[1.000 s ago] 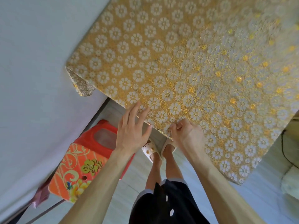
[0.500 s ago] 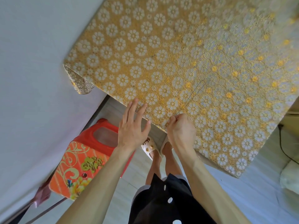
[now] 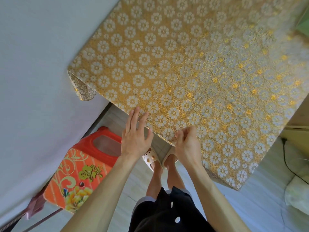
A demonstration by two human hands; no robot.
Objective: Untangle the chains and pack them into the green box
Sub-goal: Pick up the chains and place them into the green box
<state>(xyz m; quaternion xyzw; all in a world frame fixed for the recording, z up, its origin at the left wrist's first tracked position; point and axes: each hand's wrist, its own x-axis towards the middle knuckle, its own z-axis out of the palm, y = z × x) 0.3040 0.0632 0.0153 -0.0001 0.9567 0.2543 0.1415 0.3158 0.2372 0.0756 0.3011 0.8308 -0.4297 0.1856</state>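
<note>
We look down from the head view on a bench wholly covered by a stiff, glossy cloth. It is embossed with round-petalled white flowers on gold, and at the bench's left corner it hangs in a crumpled fold.

At the bench's near edge the left hand is flat, its fingers straight and slightly spread, the tips touching the cloth. Just beside it the right hand is curled, thumb and fingers pinched together at the edge.

From that pinch a very thin line runs away across the bench. We take it for the chain, though it is nearly lost in the pattern and we can make out no links.

The green box is only a blurred green patch at the bench's far right, cut off by the frame.

Below the bench's left side stands a red plastic stool with a printed flower top and an oblong grip hole.
</note>
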